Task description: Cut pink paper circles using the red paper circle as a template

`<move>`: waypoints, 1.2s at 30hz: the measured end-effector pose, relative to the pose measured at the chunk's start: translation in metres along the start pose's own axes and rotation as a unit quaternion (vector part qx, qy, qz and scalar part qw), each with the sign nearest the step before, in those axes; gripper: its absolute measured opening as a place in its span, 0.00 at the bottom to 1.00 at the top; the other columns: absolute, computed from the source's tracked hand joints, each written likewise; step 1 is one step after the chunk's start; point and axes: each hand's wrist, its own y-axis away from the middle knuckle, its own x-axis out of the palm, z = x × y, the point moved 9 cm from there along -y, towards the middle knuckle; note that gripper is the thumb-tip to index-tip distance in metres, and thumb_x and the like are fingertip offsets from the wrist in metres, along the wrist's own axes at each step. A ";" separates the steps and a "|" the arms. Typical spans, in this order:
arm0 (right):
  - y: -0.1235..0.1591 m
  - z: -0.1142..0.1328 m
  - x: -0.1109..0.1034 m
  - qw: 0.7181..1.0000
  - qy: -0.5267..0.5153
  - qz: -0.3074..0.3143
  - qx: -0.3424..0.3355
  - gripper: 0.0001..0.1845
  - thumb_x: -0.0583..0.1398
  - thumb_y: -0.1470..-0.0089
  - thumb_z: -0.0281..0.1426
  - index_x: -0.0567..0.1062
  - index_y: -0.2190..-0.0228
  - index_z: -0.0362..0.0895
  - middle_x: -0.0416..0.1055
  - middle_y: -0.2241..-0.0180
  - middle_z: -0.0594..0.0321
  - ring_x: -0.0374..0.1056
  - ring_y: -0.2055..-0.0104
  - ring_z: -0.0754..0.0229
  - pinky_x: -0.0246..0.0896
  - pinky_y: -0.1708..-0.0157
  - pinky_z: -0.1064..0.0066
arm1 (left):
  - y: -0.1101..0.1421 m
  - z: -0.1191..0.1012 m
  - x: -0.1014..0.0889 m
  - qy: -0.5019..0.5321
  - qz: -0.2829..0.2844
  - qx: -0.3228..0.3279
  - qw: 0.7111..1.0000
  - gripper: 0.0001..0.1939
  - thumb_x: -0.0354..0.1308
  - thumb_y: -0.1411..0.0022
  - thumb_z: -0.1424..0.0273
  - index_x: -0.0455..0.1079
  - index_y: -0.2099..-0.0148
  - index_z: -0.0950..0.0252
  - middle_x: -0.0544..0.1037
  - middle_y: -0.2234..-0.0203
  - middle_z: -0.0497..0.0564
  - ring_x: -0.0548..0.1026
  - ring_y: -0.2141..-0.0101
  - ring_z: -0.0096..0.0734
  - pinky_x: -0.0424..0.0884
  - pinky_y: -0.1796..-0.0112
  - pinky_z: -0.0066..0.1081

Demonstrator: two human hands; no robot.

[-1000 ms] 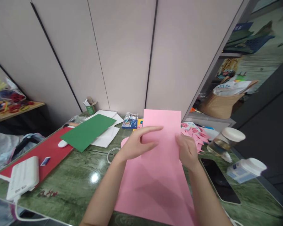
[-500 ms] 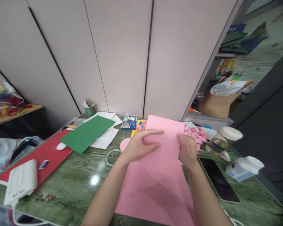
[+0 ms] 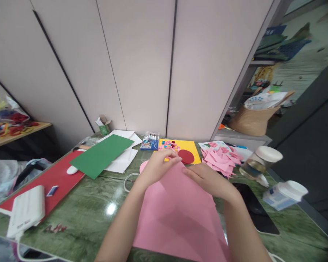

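A large sheet of pink paper [image 3: 177, 218] lies in front of me, its far end raised and bent over between my hands. My left hand [image 3: 161, 168] pinches the far edge of this paper between thumb and fingers. On the right side of the same end is my right hand [image 3: 209, 180], back upward, its fingers closed over the paper and partly hidden. Just beyond my fingers, a dark red paper circle [image 3: 186, 156] rests on a yellow sheet [image 3: 196, 148] beside small pink, blue and red balls [image 3: 169, 146].
Pink paper pieces [image 3: 221, 160] are heaped at the right, near a jar [image 3: 258, 163], a white bottle [image 3: 285, 195] and a phone [image 3: 255, 209]. Leftward lie a green sheet [image 3: 102, 154], a red sheet [image 3: 56, 178], a white power bank [image 3: 27, 211] and a coiled cable [image 3: 127, 182].
The far end of the pink paper has come down toward me, uncovering the red circle and yellow sheet. My left hand has closed on the edge; my right hand has turned back upward.
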 end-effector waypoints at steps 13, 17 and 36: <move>-0.004 0.012 -0.009 0.995 0.049 -0.087 -0.031 0.21 0.44 0.38 0.39 0.59 0.80 0.44 0.58 0.82 0.69 0.56 0.79 0.64 0.45 0.76 0.71 | -0.004 0.007 0.015 -0.062 0.002 0.002 0.998 0.19 0.43 0.36 0.62 0.51 0.77 0.64 0.57 0.82 0.43 0.56 0.78 0.23 0.52 0.74 0.26; -0.005 0.013 -0.008 0.993 0.064 -0.092 -0.039 0.22 0.45 0.38 0.39 0.57 0.82 0.44 0.55 0.84 0.69 0.52 0.80 0.65 0.42 0.77 0.71 | -0.003 0.003 0.017 -0.099 0.003 0.020 0.995 0.20 0.44 0.36 0.61 0.53 0.78 0.65 0.58 0.83 0.43 0.56 0.79 0.23 0.50 0.75 0.27; 0.000 0.039 0.008 0.988 -0.054 -0.010 -0.148 0.21 0.44 0.38 0.38 0.58 0.81 0.43 0.57 0.80 0.67 0.53 0.76 0.65 0.49 0.74 0.73 | 0.010 -0.014 0.020 0.016 0.131 0.077 0.988 0.22 0.45 0.38 0.61 0.47 0.81 0.65 0.51 0.85 0.43 0.50 0.80 0.21 0.48 0.78 0.26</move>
